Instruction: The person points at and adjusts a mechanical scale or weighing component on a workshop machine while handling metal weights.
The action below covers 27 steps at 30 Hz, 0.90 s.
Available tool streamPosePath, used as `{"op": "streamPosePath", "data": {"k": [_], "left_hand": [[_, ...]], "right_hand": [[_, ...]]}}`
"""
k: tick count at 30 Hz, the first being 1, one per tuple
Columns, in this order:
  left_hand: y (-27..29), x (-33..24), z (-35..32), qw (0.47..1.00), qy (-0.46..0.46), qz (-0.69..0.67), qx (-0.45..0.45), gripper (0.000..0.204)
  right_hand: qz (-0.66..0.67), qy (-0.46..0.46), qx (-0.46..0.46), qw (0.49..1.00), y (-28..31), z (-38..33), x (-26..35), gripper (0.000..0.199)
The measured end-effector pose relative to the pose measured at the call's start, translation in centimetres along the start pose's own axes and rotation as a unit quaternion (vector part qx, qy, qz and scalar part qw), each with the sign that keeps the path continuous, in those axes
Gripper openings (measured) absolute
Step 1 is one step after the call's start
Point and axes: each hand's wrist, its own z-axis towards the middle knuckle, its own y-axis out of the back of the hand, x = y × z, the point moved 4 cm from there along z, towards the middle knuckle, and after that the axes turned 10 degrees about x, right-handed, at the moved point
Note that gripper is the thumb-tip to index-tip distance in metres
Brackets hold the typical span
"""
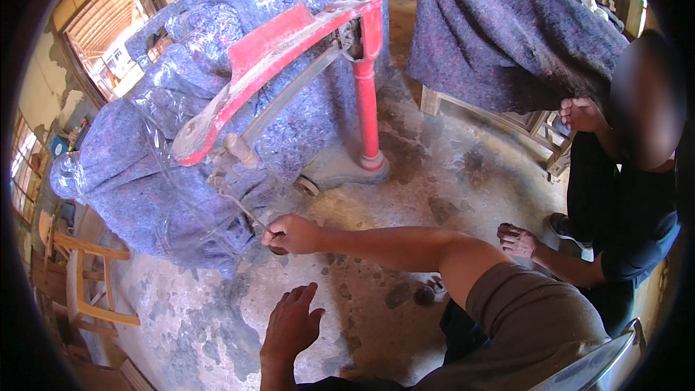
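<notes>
Well L of red stand [367,112]: wooden chair frame [107,314], yellow-brn. Also L of stand but farther back: bright doorway [108,40], bldg. outside.

Just behind stand & spreading to its L: big bundle [119,152], blue-grey flecked blanket, clear plastic wrapped over parts, esp. lower L side.

Stand itself: upright round post, heavy base at ft., small wheel [308,186] at L edge of base. Arm slopes down L from post top; red paint worn, dusty along upper edge. Under arm: flat metal bar [289,98], approx. parallel to it, w/ pale cylindrical wt. [239,150] nr. its lower end.

Thin metal rod [245,210] below L end of stand's arm, tilted, upper end at small fitting, lower end in R hand.

L hand [292,324]: nearer wearer than stand's base, over bare floor [195,318]. Grip spread, fingers & thumb apart, nothing in it.

R hand [295,234]: below stand's arm, L of post. Grip curled tight, pinching rod's lower end; dk. rounded bit shows under fingers, can't tell what.

R of stand, farther back: 2nd flecked blanket [499,36] draped over wooden frame [499,122], legs showing.

Far R of stand: co-worker [615,210], dk. clothes, low down, one hand raised, other lower, nr. wearer's R arm.
</notes>
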Motion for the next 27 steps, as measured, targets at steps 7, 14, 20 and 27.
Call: {"op": "streamPosePath", "data": {"k": [7,14,20,27], "left_hand": [[0.2,-0.3,-0.2,1.0,0.005,-0.006,-0.003,0.052],[0.6,-0.6,-0.1,1.0,-0.005,-0.011,-0.004,0.05],[0.5,-0.2,-0.3,1.0,0.004,-0.011,-0.005,0.05],[0.3,0.7,-0.4,1.0,-0.002,-0.013,0.002,0.051]], "right_hand": [[0.007,-0.043,-0.006,0.999,0.5,0.0,-0.8,0.016],[0.104,-0.035,-0.031,0.993,0.8,-0.2,-1.0,0.01],[0.06,0.02,-0.036,0.997,1.3,0.9,2.6,0.012],[0.038,-0.019,0.004,0.999,0.6,0.7,0.9,0.016]]}}
